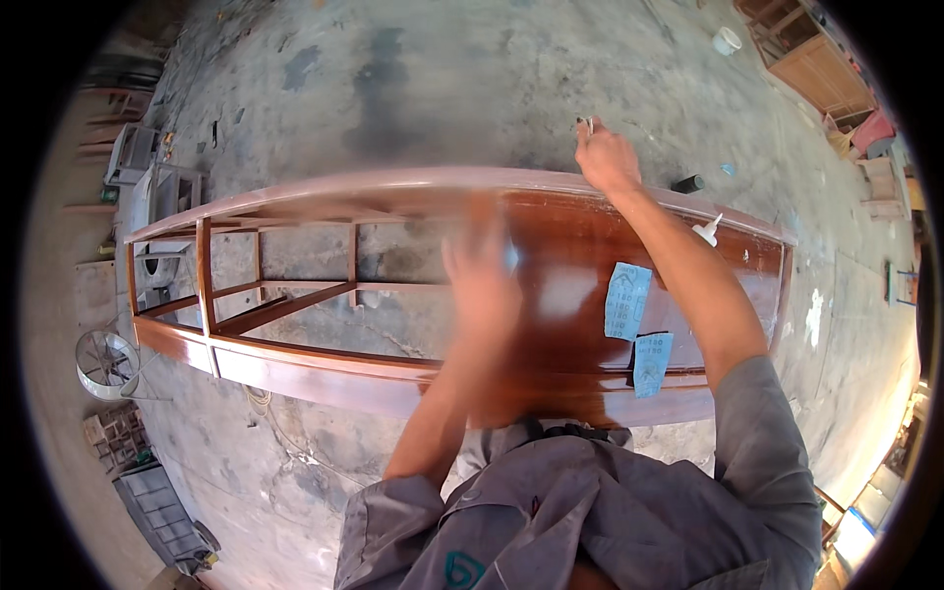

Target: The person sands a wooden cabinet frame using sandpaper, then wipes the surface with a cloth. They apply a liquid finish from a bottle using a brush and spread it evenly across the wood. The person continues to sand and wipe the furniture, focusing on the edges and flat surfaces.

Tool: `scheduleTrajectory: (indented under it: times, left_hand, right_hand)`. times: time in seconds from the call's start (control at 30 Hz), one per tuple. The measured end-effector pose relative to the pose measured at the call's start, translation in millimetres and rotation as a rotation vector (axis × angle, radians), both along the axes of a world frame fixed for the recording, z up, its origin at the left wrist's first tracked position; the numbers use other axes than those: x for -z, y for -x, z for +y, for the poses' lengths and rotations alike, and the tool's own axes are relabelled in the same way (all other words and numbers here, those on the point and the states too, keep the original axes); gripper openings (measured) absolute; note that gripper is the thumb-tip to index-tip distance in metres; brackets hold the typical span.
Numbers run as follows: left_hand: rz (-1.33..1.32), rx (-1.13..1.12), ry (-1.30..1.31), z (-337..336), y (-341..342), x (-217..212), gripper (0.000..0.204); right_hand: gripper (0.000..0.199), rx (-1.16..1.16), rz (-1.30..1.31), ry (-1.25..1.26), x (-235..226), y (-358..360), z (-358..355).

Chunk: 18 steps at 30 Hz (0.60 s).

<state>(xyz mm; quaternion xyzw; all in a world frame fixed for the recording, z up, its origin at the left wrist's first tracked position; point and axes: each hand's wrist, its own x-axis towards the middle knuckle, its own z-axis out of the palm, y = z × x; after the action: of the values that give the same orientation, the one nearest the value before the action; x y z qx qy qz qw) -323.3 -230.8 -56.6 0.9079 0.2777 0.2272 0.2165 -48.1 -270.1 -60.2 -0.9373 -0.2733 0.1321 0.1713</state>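
Observation:
A long reddish-brown wooden cabinet [562,236] lies before me, with a glossy panel on its right part and an open frame on its left. My left hand [482,280] is smeared by motion over the panel's left edge; a small blue patch shows beside its fingers. Beyond the far rail, my right hand [605,157] is closed, with something small and dark poking out at the fingertips. Between my arms, a blue sandpaper sheet [627,300] rests on the panel. A second sandpaper piece [652,364] lies nearer me. A white nozzle bottle [708,230] sits right of my right forearm.
A dark cylinder [688,184] is on the concrete floor just past the far rail. Farther off stands a white bucket [727,40]. At left are a round wire-guarded fan [107,365] and a grey slatted item [169,511]. Wooden furniture [822,77] stands at the far right.

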Motion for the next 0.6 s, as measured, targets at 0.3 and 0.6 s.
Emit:
scheduleTrajectory:
  times: [0.3,0.6]
  left_hand:
    - [0.052,0.143,-0.04,15.6,3.2,-18.2,0.065]
    - [0.031,0.102,0.072,19.4,-15.0,-27.3,0.061]
  right_hand:
    - [0.047,0.019,0.008,0.012,-5.5,9.7,0.1]
    - [0.045,0.048,0.055,-0.037,-8.3,8.4,-1.8]
